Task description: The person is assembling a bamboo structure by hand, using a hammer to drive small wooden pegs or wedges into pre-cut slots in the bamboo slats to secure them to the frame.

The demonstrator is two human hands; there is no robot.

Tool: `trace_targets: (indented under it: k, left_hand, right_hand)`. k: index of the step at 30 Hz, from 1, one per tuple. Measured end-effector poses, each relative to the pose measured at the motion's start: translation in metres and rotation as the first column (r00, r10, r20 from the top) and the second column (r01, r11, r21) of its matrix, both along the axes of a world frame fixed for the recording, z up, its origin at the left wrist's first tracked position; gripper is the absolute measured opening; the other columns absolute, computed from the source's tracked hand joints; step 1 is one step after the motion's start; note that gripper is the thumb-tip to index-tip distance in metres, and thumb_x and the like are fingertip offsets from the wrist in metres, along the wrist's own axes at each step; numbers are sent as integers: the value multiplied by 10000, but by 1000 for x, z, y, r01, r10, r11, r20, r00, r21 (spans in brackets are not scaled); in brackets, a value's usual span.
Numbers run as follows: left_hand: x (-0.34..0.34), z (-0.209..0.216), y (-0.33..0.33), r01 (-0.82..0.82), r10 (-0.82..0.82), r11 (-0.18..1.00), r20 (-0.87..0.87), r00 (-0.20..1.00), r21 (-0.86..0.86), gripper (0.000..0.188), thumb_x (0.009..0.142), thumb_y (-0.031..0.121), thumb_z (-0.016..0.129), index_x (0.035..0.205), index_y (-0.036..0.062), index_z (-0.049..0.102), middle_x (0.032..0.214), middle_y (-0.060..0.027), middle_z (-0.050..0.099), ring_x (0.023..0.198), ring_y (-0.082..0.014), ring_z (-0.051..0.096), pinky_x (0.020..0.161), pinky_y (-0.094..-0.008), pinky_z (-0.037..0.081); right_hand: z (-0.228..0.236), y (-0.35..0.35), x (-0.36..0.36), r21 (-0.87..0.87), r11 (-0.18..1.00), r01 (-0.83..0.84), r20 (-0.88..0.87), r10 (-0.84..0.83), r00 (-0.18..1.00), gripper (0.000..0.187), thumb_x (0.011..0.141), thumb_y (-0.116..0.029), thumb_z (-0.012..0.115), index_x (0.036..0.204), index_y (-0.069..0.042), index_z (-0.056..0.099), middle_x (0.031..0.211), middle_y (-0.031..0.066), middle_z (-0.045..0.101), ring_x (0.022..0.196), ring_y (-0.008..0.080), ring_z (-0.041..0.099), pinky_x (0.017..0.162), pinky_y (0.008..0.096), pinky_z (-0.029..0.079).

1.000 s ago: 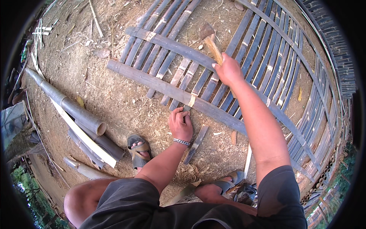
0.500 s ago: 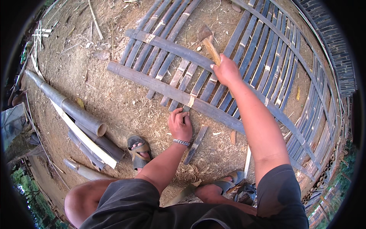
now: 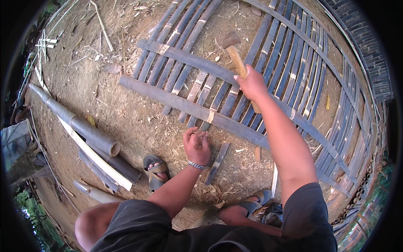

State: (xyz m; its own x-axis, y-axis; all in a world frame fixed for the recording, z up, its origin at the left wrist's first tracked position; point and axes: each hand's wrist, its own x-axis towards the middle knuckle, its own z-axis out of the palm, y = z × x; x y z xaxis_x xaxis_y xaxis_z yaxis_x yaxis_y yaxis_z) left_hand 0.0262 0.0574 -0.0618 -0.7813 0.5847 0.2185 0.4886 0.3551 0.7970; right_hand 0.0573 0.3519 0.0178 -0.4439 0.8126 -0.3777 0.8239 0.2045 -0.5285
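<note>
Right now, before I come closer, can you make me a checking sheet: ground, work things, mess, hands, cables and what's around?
Surface: bare earth ground, strewn with pale shavings.
Job's things: bamboo lattice; wooden-handled tool.
Clutter: bamboo pole on the left; short loose slat near the left hand.
Hands: right hand grips the tool; left hand is curled by the slat ends, contact unclear.
Cables: nothing seen that is clearly a cable.
Surroundings: greenery at lower left; dark slatted panel at upper right.
</note>
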Motion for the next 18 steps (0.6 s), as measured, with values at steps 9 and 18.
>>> trace_targets:
  k: [9, 18]
  left_hand:
    - [-112, 51, 151, 122, -37, 938, -254, 966, 325, 140, 853, 42, 799, 940, 41, 690, 1092, -154, 665, 1085, -331, 613, 930, -442, 502]
    - [-171, 21, 293, 358, -360, 932, -305, 882, -65, 101, 854, 53, 731, 878, 70, 635, 1022, -122, 674, 992, -354, 639, 867, -479, 503]
  right_hand:
    - [-4, 23, 74, -175, 935, 308, -234, -343, 910, 388, 947, -185, 726, 1254, -1, 576, 849, 86, 696, 612, 151, 668, 551, 319, 545]
    - [-21, 26, 75, -356, 839, 412, -285, -518, 807, 384, 943, -168, 732, 1234, 21, 566, 861, 84, 682, 602, 138, 657, 537, 310, 564]
